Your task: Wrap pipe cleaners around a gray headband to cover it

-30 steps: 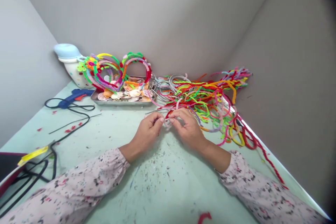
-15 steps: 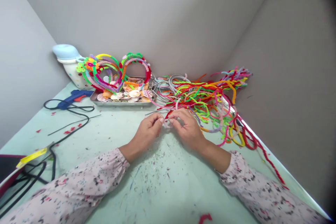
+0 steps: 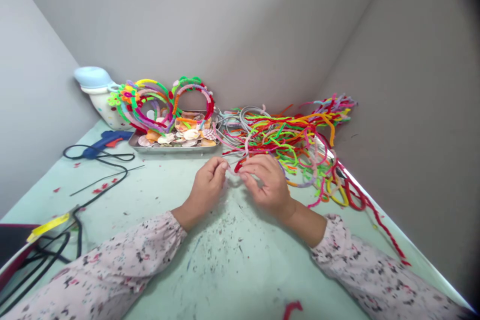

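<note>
My left hand (image 3: 208,185) is closed, thumb pressed against the curled forefinger, with a thin pale pink pipe cleaner (image 3: 232,169) at its fingertips. Opposite it, my right hand (image 3: 267,183) has its fingers bent around a short red fuzzy piece (image 3: 238,165), its thumb a little apart below. A thin grey strip runs behind the fingers, and a pink strand rises beside the right knuckles. Just how the pink and red parts join is hidden by the fingers.
Behind stands a metal tray (image 3: 176,150) of seashells (image 3: 191,134) with fuzzy headbands (image 3: 150,105). A heap of coloured pipe cleaners (image 3: 285,135) lies right. At left are a blue glue gun (image 3: 101,143), its black cord (image 3: 112,186) and a white container (image 3: 108,107).
My hands have moved slightly apart. The right thumb has lifted away from the fingertips, and more of the red and pink material shows between the hands.
</note>
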Action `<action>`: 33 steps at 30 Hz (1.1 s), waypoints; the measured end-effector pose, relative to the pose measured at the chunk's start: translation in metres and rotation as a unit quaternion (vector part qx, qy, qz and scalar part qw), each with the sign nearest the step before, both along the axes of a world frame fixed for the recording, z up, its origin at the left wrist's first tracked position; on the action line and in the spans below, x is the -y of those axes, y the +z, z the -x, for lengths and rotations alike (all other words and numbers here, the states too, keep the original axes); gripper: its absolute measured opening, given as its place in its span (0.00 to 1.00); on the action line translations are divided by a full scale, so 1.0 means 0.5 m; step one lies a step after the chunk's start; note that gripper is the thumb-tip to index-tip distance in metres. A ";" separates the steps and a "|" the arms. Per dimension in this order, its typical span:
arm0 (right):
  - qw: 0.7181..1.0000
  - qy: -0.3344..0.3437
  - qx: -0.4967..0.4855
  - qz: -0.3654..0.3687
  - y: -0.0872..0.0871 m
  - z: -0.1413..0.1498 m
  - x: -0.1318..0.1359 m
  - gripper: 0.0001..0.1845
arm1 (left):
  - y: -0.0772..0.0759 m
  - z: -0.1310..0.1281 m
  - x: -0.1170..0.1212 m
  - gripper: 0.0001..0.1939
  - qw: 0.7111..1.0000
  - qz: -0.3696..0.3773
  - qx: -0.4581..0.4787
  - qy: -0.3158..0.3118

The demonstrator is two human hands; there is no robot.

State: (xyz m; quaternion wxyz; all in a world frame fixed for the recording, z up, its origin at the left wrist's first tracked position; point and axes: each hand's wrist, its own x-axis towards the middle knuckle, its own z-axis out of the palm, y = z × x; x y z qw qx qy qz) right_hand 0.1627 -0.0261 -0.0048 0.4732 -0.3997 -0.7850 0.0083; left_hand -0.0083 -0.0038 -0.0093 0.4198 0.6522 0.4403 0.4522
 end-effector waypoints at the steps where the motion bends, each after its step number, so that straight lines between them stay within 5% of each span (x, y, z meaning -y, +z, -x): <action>1: 1.000 0.005 0.015 0.003 0.000 0.002 0.001 0.05 | 0.000 0.001 -0.001 0.11 1.000 0.002 0.009 -0.001; 8: 0.996 0.016 0.077 0.047 -0.003 0.009 0.002 0.13 | 0.001 0.003 -0.006 0.11 0.999 0.003 0.036 0.013; 20: 0.994 0.083 0.033 -0.057 -0.003 -0.005 0.014 0.09 | 0.002 0.004 -0.011 0.11 0.999 0.000 0.042 0.025; 26: 0.976 0.115 0.096 -0.158 0.018 -0.004 0.034 0.10 | 0.002 0.003 -0.009 0.12 0.997 0.002 0.064 0.032; 30: 0.944 0.216 0.237 -0.075 0.007 0.013 0.034 0.08 | 0.007 0.000 -0.008 0.12 0.994 0.015 0.104 0.033; 33: 0.962 0.159 0.222 0.009 -0.014 0.018 0.016 0.09 | 0.012 -0.002 -0.004 0.13 0.991 0.025 0.130 0.028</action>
